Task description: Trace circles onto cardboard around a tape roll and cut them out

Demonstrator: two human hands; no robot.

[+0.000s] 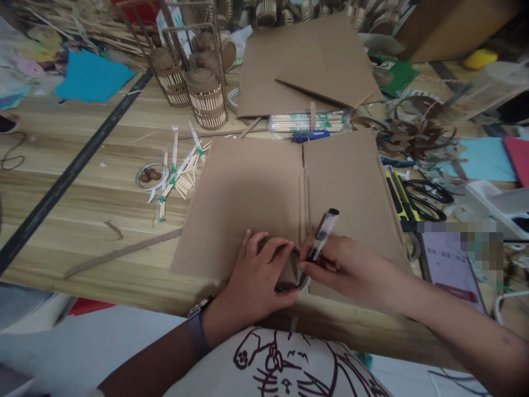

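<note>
Pen [324, 236] slantwise in right hand [347, 266], grip narrow, over cardboard [252, 187], beside spread left hand [259, 270].

The cardboard sheet [248, 193] is matt and smooth. The pen [324, 232] is glossy, clear plastic. The table [103, 198] looks wood-grained.

Person, one. Left hand [260, 273] and right hand [351, 267]: ungloved. Left wrist, lower left of centre: one watch [200, 306], dark case, smooth blue-violet strap [199, 335]. Torso, bottom centre of the frame: one white top [219, 364], printed in dark maroon outline [273, 359] with curved strokes, whisker-like lines and a rounded, spotted paw shape, apparently an animal, though the lower edge crops it. Forearms: bare.
</note>
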